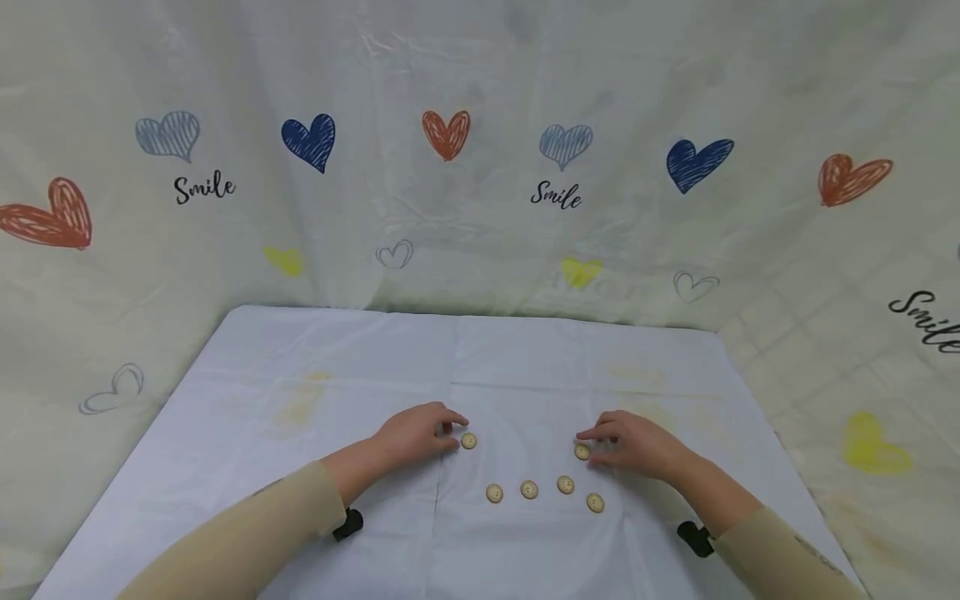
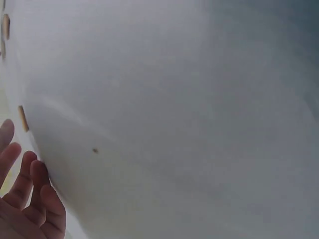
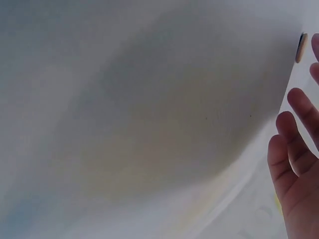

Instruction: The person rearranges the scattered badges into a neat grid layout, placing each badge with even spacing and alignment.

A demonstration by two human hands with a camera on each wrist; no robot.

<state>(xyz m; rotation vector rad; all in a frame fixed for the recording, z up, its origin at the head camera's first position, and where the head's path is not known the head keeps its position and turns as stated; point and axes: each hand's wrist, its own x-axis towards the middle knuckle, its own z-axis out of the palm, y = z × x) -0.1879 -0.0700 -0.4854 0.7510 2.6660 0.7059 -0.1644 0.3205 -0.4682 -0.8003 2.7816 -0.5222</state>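
Observation:
Several round, light wooden buttons lie flat on the white tablecloth. In the head view my left hand [image 1: 416, 435] is low over the cloth, its thumb and fingertips right beside the upper-left button [image 1: 468, 442]. My right hand [image 1: 636, 444] reaches in from the other side, with index finger and thumb on either side of the upper-right button [image 1: 582, 452]. The left wrist view shows the left hand's loosely bent fingers [image 2: 22, 181] below one button [image 2: 23, 118] seen edge-on. Spread fingers [image 3: 286, 149] of the right hand appear in the right wrist view, near a button [image 3: 301, 48].
Nearer me lie further buttons, a left one [image 1: 494, 493], two middle ones [image 1: 528, 489] [image 1: 566, 484] and a right one [image 1: 596, 502]. The white tablecloth [image 1: 375, 350] has creases and yellowish stains. Behind it hangs a pale curtain [image 1: 480, 75] printed with hearts.

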